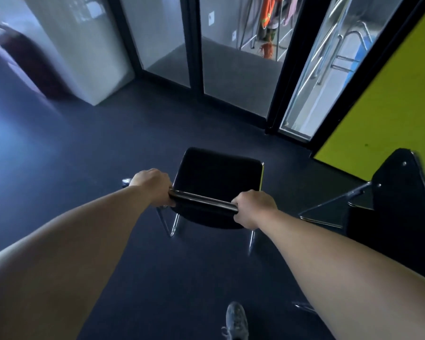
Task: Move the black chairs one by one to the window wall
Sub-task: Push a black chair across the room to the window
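A black chair with chrome legs is straight in front of me, seen from above and behind. My left hand is closed around the left end of its backrest top, and my right hand grips the right end. The seat points toward the glass window wall ahead. A second black chair stands at the right edge, close to my right arm, partly cut off by the frame.
Dark carpet covers the floor. A yellow-green wall panel rises at the right. A white pillar and a dark sofa are at the far left. My grey shoe shows at the bottom.
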`<state>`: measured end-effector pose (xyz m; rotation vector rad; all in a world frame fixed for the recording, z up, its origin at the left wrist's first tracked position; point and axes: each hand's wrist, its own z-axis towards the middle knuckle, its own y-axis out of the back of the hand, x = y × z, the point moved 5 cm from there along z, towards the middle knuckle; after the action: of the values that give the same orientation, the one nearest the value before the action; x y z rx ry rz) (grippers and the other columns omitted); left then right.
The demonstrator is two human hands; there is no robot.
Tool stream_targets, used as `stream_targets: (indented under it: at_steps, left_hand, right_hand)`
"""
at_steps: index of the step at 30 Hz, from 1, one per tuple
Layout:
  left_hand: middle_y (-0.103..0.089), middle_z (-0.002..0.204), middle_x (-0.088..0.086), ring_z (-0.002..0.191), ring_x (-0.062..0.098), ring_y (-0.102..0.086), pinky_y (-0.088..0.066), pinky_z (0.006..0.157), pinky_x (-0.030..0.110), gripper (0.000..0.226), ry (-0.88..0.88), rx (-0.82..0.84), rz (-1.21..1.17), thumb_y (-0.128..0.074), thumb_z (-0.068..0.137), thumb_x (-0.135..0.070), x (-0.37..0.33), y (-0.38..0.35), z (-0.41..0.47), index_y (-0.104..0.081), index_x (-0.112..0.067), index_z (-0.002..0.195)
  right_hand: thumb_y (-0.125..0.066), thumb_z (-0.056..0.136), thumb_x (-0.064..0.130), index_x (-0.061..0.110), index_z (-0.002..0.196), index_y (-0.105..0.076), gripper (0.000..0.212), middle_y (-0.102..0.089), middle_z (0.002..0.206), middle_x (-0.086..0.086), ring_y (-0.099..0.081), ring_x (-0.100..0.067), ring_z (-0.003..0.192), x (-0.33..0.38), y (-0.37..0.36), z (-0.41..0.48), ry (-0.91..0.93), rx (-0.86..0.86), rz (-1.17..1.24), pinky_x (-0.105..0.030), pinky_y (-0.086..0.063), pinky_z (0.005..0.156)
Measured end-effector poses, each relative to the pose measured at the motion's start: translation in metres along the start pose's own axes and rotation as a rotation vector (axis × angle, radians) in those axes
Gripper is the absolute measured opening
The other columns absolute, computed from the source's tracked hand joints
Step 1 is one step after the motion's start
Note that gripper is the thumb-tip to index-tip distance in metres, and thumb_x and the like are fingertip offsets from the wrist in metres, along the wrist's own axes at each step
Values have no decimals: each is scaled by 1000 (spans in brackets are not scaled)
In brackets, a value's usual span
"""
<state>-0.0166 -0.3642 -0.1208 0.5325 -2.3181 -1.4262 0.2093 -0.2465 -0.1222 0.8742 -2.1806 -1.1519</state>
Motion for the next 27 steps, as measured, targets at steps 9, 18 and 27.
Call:
stream_targets:
  at_steps: [9,18,27]
  left_hand:
    - [-60,85,-8,84,14,-58,-37,57,27,33,123,-8,-88,-71,67,-63,54,-64,-118,-75,-37,87]
    - [-52,72,-9,74,15,-49,-38,59,27,38,346,-2,-191,-74,72,-60,91,-115,-245,-74,-26,87]
    - [-63,70,-9,67,11,-52,-30,48,25,41,578,14,-269,-72,69,-66,108,-170,-344,-75,-25,77]
  right_hand:
    - [-61,83,24,23,81,-61,3,-63,80,4,-62,-22,78,78,-49,-52,120,6,-68,-27,-37,53]
    - [-59,79,18,23,82,-62,7,-61,77,7,-60,-20,76,153,-78,-85,294,36,-183,-27,-37,55]
    - [-56,76,17,28,81,-62,14,-64,81,8,-63,-20,81,214,-102,-103,473,96,-250,-28,-41,61]
